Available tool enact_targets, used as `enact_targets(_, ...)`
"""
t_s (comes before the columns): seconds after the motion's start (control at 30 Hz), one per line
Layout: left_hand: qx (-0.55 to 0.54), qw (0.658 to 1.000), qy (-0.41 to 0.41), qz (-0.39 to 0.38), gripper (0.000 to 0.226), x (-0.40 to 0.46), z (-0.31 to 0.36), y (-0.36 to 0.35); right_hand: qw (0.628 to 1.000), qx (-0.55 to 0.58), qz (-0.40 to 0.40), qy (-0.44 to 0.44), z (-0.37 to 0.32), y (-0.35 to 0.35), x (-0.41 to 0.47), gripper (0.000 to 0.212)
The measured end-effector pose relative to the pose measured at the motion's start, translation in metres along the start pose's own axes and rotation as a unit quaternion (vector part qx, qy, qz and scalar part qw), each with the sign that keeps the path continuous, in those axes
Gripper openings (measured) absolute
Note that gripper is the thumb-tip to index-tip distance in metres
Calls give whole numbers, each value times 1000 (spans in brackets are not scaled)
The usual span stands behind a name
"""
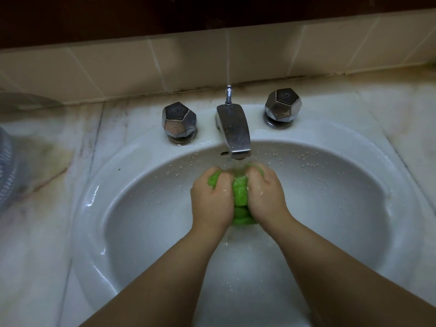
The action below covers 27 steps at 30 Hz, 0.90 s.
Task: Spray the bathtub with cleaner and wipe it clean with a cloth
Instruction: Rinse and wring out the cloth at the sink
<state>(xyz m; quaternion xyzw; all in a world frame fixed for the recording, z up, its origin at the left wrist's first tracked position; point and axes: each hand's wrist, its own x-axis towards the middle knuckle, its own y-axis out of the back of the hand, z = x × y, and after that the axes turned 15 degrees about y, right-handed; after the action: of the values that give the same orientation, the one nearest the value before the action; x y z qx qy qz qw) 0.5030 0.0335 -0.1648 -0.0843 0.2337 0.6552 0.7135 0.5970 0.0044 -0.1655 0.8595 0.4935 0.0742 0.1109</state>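
Both hands were over the sink, right under the spout, with water running onto the green cloth. The left hand had its fingers curled tight around the cloth's left side, and the right hand was gripping the other side the same way, so the cloth was bunched up between them, just above the bowl. Droplets were all over the back of the basin. Two faceted chrome knobs sat on either side of the spout, marble counter all around, tiles behind.
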Motion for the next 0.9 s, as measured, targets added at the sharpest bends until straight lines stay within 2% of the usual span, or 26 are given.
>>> enact_targets(0.1, 7, 1000, -4, 21, 24, -2, 0, -1, 997, 65, 1, -28, -6, -1, -2, 12)
enact_targets(0.13, -3, 1000, 2, 26, 14, -1, 0, -1, 994, 102, 3, -33, -6, -2, -3, 22)
enact_targets(0.17, -19, 999, 19, 25, 6, 0, 0, -1, 990, 135, 10, -32, -6, -2, -6, 42)
enact_targets(0.2, -40, 998, 33, 23, 16, 1, 1, -1, 988, 152, 13, -29, -3, -4, -8, 58)
enact_targets(0.23, -52, 998, 41, 13, 25, 2, 1, 0, 989, 147, 13, -23, -2, -6, -11, 63)
enact_targets(0.3, -34, 999, 35, -9, 32, 2, 2, 0, 996, 92, 11, -9, 0, -9, -14, 49)
enact_targets(0.37, -6, 1000, 15, -25, 23, -2, 2, -1, 999, 34, 29, 12, 0, -8, -11, 16)
enact_targets(0.4, 6, 1000, 1, -27, 20, -5, 1, -3, 999, 19, 42, 25, -1, -6, -9, 13)
enact_targets(0.47, 38, 999, -31, -21, 28, -8, -1, -4, 997, 1, 61, 41, 1, -4, -7, 33)
enact_targets(0.53, 43, 998, -54, -10, 28, -7, -3, -5, 998, -12, 60, 23, -1, -2, -7, 39)
enact_targets(0.7, 41, 995, -93, 12, 20, -6, -3, -5, 997, -13, 63, 38, 0, -2, -7, 25)
enact_targets(0.9, 28, 998, -64, 8, 25, -4, 1, -8, 997, -2, 54, 46, 0, -1, -6, 22)
